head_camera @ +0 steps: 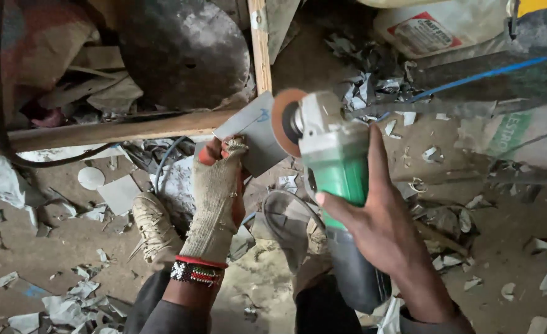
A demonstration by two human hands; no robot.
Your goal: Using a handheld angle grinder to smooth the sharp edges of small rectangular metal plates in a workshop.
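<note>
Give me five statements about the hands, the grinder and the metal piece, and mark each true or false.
1. The left hand wears a knitted glove. True.
2. The right hand is gloved too. False: it is bare.
3. The right hand holds a green angle grinder. True.
4. The left hand holds a wooden block. False: it holds a flat grey metal piece.
5. The grinder's disc is far from the metal piece. False: it sits right at its edge.

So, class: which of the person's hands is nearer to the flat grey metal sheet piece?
Left. The gloved left hand pinches the flat grey metal sheet piece at its lower edge. The bare right hand is farther off to the right, wrapped around the green angle grinder.
</note>
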